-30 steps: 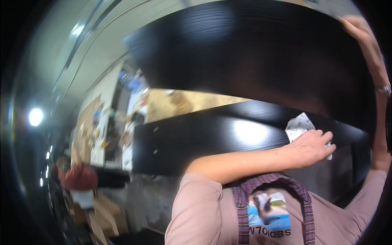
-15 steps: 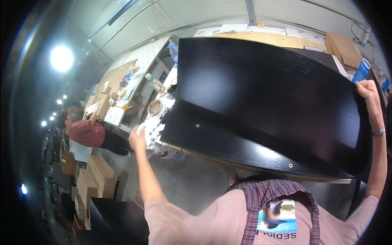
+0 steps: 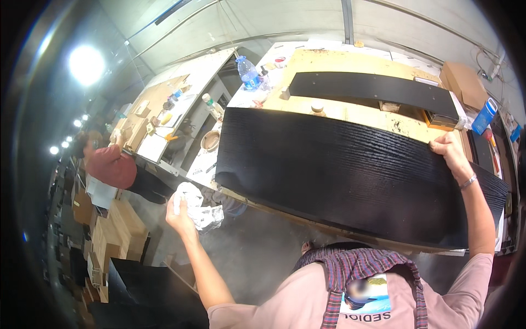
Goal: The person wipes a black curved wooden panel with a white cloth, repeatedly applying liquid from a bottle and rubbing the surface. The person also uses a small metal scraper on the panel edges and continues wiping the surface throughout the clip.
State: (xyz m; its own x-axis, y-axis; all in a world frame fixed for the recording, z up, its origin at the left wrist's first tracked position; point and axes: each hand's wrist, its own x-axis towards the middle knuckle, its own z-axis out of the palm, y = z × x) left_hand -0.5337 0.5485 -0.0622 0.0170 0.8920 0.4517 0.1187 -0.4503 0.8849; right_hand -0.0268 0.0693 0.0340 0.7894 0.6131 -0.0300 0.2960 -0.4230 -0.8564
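Observation:
A long black wood-grain panel [image 3: 329, 181] lies across the near part of the workbench. My right hand [image 3: 450, 153] grips its far edge toward the right, fingers closed over the rim. Off the panel's left end, my left hand [image 3: 179, 213] is closed on a crumpled white cloth [image 3: 201, 211], which hangs in the air beside the bench. Behind the large panel, a narrower black strip [image 3: 372, 89] rests raised on small blocks over the wooden board [image 3: 307, 60]. Between the two stands a small round jar [image 3: 317, 108].
A large water bottle [image 3: 248, 74], a green-capped bottle [image 3: 211, 104] and a brown bowl [image 3: 210, 141] stand left. At right are a blue carton [image 3: 484, 116] and a cardboard box [image 3: 463, 85]. Another person [image 3: 112, 164] works at a left bench; stacked boards [image 3: 118, 236] lie nearer.
The black panel has come down from a tilted position, showing the strip and board behind it. My right hand lowered with its edge; my left hand drew the cloth away from the bench.

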